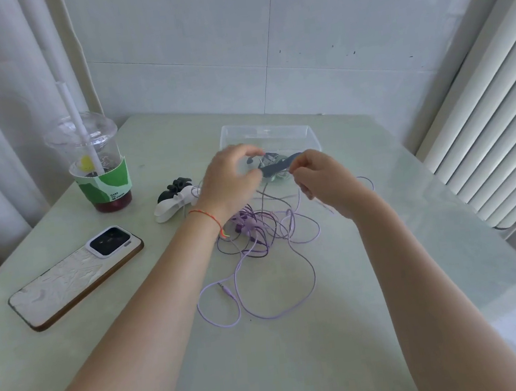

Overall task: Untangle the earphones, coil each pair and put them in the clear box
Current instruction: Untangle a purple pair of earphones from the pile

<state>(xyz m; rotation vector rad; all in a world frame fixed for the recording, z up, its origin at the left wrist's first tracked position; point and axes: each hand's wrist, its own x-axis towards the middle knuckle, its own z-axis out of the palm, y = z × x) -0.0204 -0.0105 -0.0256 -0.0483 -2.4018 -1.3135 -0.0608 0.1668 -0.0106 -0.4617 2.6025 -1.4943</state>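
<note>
Forearms, near, reaching far over the pale green table (302,367); bare tabletop lies near and right, up to the right edge. Phone (76,277), left, long axis near-left to far-right. Iced drink cup (99,168), far left. Clear box (267,136), far centre, against the far edge. Purple earphone tangle (256,247), centre, plug (225,290) pointing far-left. Left hand (232,182) and right hand (322,181) each pinch an end of a grey strap (279,165), long axis left-right, above a coiled pair.
</note>
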